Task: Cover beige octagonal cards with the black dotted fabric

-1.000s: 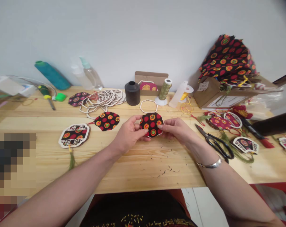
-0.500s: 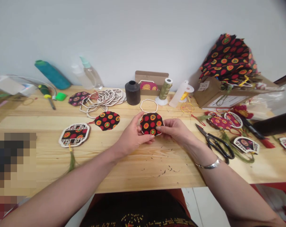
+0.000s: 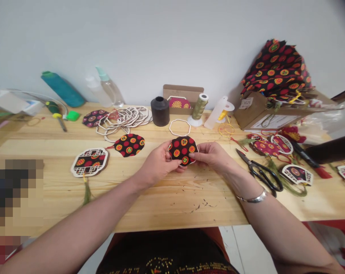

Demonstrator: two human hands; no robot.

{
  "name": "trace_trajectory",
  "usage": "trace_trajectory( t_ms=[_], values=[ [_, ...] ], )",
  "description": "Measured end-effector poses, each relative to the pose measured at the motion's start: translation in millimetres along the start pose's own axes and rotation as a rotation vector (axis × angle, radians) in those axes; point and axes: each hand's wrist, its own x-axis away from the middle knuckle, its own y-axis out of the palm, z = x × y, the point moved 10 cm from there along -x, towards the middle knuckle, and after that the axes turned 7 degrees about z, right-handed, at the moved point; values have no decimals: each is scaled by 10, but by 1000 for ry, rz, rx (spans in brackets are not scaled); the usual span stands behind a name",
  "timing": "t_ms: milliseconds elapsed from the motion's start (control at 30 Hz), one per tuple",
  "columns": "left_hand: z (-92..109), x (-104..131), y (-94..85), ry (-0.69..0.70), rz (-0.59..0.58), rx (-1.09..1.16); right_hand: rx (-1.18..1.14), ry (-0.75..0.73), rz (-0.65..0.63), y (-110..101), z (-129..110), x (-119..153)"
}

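Note:
Between my hands, above the wooden table, is a black fabric piece [image 3: 183,149] with red dots and flower rounds, a pale rim showing along its edge. My left hand [image 3: 163,159] pinches its left and lower edge, thumb on the front. From the right, my right hand [image 3: 211,155] grips the other edge with its thumb on the cloth. Just behind lies a thin white scalloped frame [image 3: 179,128]. Another fabric piece [image 3: 130,145] of the same pattern rests to the left, beside a lattice-framed ornament [image 3: 89,162] with a green tassel.
Black-handled scissors [image 3: 260,171] lie right of my right hand, near tasselled ornaments [image 3: 296,175]. Along the wall stand a black thread cone [image 3: 160,111], a green thread spool [image 3: 200,108] and a white bottle [image 3: 216,113]. A cardboard box [image 3: 255,116] holds patterned cloth. Stacked wooden frames [image 3: 132,117] sit back left.
My left thumb and fingers have shifted slightly down and left along the fabric piece's edge. The right hand keeps nearly the same hold, and the surrounding things stay put.

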Motion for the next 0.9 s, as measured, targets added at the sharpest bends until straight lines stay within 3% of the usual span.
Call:
trace_trajectory(
  t_ms=[533, 633, 900],
  values=[
    [-14, -18, -13, 33, -31, -22, -8, -77, -167, 109, -51, 5],
    [-7, -17, -7, 45, -38, -25, -55, -24, -191, 129, -35, 24],
    [2, -19, -32, 63, -10, 15, -239, 158, -6, -25, 158, -19]
  ],
)
